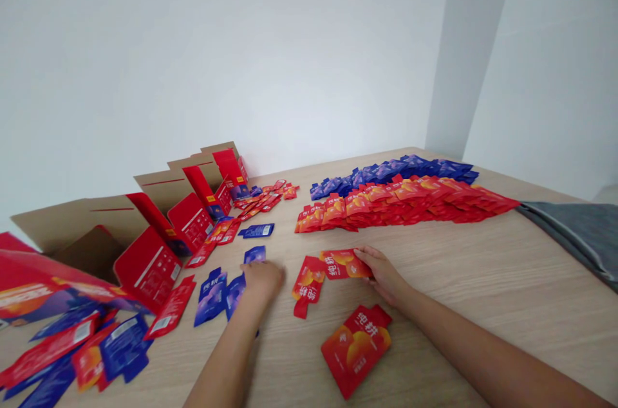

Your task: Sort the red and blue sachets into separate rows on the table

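Note:
My right hand (382,274) grips the end of a red pouch (344,264) with orange fruit printed on it. The pouch's left end meets another red pouch (308,282) on the table. My left hand (263,280), slightly blurred, is closed at the lower edge of a blue pouch (255,254); its fingertips are partly hidden. Just beside that hand lie two more blue pouches, one flat to the left (210,295) and one partly behind the wrist (235,296). Nearer to me, between my forearms, a larger-looking red pouch (357,347) rests face up.
Open red cartons (149,266) stand in a row along the left, with loose red and blue pouches (120,347) before them. Overlapping rows of red pouches (405,201) and blue pouches (396,170) spread across the back right. Grey fabric (574,231) lies at the right edge.

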Available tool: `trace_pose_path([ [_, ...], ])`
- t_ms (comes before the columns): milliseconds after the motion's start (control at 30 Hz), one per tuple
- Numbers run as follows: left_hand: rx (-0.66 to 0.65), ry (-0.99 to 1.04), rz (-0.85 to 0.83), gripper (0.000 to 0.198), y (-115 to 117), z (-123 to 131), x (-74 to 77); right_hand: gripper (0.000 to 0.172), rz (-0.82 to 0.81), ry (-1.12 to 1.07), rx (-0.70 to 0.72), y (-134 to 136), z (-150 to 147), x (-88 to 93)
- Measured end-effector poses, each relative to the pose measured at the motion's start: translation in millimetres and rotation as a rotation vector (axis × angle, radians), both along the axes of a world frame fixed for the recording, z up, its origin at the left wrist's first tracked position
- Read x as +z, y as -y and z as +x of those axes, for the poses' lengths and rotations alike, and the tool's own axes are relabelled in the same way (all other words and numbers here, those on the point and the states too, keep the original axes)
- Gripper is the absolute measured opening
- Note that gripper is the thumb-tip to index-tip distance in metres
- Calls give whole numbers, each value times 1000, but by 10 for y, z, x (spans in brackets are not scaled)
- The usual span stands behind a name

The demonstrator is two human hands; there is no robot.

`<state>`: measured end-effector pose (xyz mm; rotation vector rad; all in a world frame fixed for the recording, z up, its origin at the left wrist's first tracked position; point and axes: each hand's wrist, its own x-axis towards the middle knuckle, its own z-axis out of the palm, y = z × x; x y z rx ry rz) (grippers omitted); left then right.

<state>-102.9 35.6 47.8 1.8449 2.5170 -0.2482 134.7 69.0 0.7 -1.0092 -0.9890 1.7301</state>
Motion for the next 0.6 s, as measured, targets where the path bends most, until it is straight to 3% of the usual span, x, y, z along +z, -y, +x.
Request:
trace_pose_path([
  [167,-124,235,93,49,50,165,126,30,7,-153,-4,-43,15,17],
  [333,-280,650,64,51,61,355,-59,33,104,-98,-25,-24,36,32],
  [433,-362,961,-2,30,31,395,-197,33,220,-45,101,12,25,29],
  [533,-422,1312,-29,24,-31,391,-273,29,371,140,245,36,9,8],
  [600,-412,1477,-31,33,-73,373,-285,24,525,313,227,37,8,-6],
])
